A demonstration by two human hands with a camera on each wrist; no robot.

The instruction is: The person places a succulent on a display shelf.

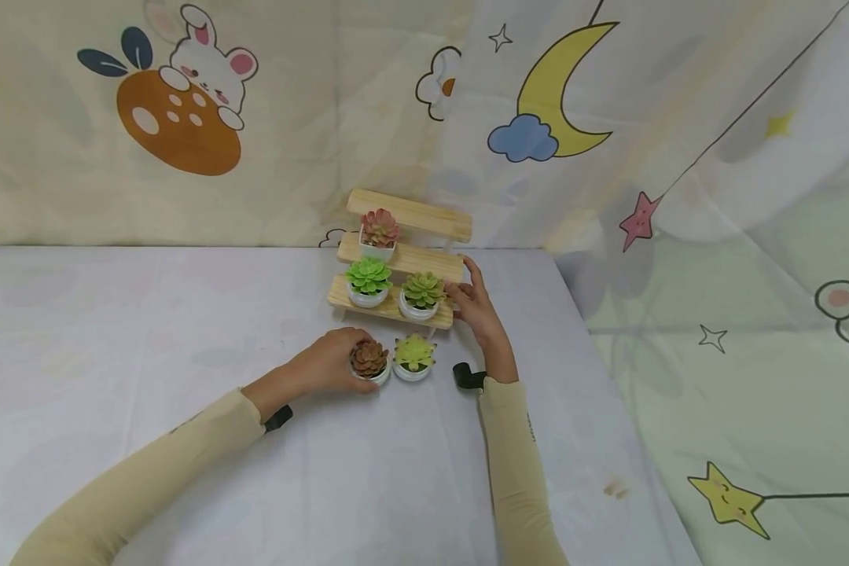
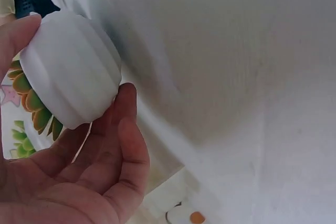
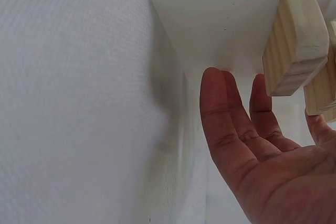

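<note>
My left hand (image 1: 334,363) grips a small white pot with a brown succulent (image 1: 369,358) low over the table. In the left wrist view, thumb and fingers hold the ribbed white pot (image 2: 73,72) from opposite sides, with green, orange-edged leaves beside its rim. Right beside it stands a potted yellow-green succulent (image 1: 414,352). My right hand (image 1: 479,314) is at the right end of a three-step wooden stand (image 1: 424,259). In the right wrist view, its loosely extended fingers (image 3: 223,124) reach to the stand's pale side panel (image 3: 220,24), the thumb by a step's end.
A pink succulent (image 1: 380,228) in a square pot sits on the middle step. The bottom step bears a bright green succulent (image 1: 369,277) and an olive-green one (image 1: 422,291). A printed cloth (image 1: 368,94) hangs behind the white-covered table (image 1: 148,330).
</note>
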